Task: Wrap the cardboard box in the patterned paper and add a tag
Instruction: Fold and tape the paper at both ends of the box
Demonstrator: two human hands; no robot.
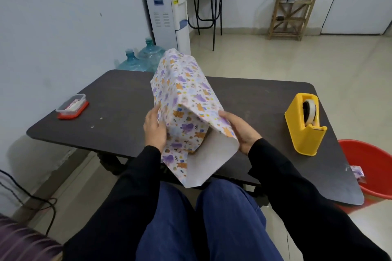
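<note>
The cardboard box is hidden inside the patterned paper (186,99), white with purple and orange figures, which stands tilted on the dark table (118,116) near its front edge. The paper's near end hangs open, its white inside showing over my lap. My left hand (153,128) presses flat against the left side of the wrapped box. My right hand (239,131) grips the right flap of paper, thumb on top. No tag can be made out.
A yellow tape dispenser (305,125) stands at the table's right. A clear container with a red lid (72,106) sits at the left. A red bucket (373,167) is on the floor at the right; water bottles (144,57) and a dispenser stand behind the table.
</note>
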